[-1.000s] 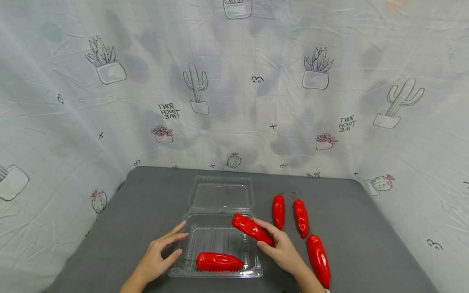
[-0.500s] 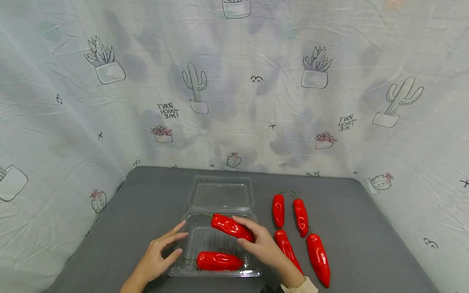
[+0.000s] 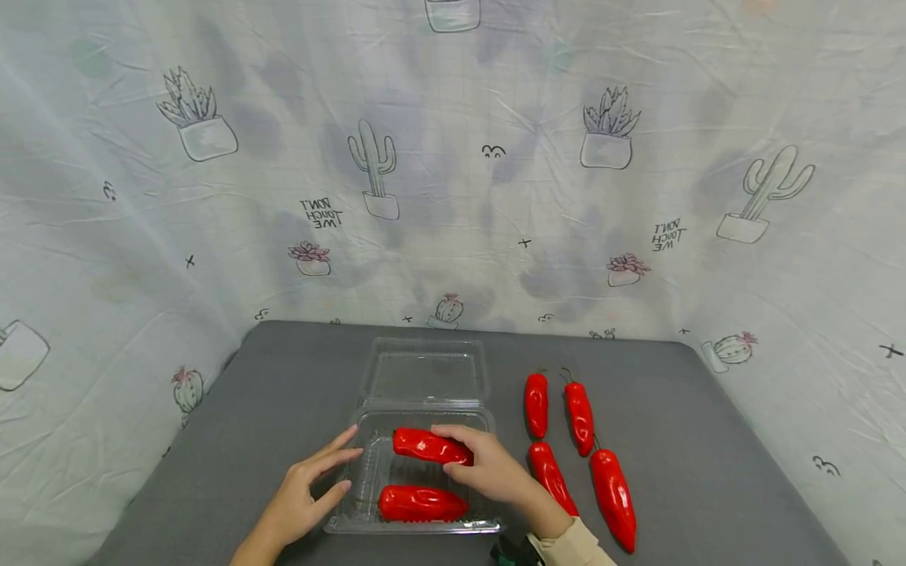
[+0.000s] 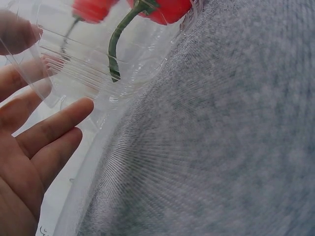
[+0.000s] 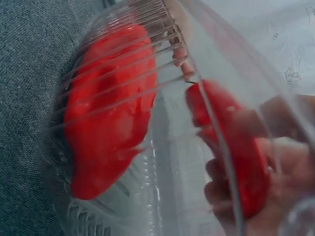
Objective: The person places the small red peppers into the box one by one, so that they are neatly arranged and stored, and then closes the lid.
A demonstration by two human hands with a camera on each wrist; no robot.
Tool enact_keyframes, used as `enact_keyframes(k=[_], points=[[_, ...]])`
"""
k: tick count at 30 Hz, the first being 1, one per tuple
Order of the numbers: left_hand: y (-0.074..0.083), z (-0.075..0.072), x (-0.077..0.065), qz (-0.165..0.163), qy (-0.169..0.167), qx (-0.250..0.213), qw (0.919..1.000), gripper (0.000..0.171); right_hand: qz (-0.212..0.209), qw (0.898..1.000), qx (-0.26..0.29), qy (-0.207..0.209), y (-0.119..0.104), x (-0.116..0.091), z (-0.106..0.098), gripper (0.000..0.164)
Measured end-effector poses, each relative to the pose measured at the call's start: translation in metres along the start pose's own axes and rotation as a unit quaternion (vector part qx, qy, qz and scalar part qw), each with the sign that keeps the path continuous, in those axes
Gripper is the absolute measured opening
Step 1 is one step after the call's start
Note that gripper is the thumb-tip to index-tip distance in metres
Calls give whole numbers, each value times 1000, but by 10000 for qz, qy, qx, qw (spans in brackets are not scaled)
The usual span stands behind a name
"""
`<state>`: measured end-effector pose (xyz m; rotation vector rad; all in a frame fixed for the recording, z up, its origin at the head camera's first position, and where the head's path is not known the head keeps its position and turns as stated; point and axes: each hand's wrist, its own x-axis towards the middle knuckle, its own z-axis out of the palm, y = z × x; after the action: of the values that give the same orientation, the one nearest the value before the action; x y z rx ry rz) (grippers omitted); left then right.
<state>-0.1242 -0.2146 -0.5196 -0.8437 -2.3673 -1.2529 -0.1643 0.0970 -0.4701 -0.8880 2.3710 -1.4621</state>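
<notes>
The right hand's fingers [image 3: 456, 431] and thumb pinch a red pepper [image 3: 421, 444] over the far half of the clear container [image 3: 418, 529]. The left hand [image 3: 300, 501] has its fingers loosely extended, gripping nothing, at the container's left wall. A second pepper [image 3: 418, 504] lies along the near side inside, stem to the left. The lid [image 3: 426, 376] stretches open on the far side. To the right, four more peppers [image 3: 613, 499] rest on the grey table [image 3: 701, 440], a cactus-print cloth [image 3: 453, 236] behind.
</notes>
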Motion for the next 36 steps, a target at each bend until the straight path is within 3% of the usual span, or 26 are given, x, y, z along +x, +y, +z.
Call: enact_keyframes(k=[9, 20, 27, 36], points=[[7, -1, 3, 97, 128, 24, 9999, 42, 74, 9979, -525, -382, 0, 5, 1, 47], [3, 0, 1, 122, 112, 70, 9998, 43, 236, 9924, -1010, -654, -7, 8, 2, 48], [1, -1, 1, -72, -18, 20, 10000, 42, 326, 9900, -1103, -813, -5, 10, 3, 48], [0, -1, 0, -147, -66, 11, 9999, 42, 366, 9798, -1740, -917, -11, 11, 4, 48]])
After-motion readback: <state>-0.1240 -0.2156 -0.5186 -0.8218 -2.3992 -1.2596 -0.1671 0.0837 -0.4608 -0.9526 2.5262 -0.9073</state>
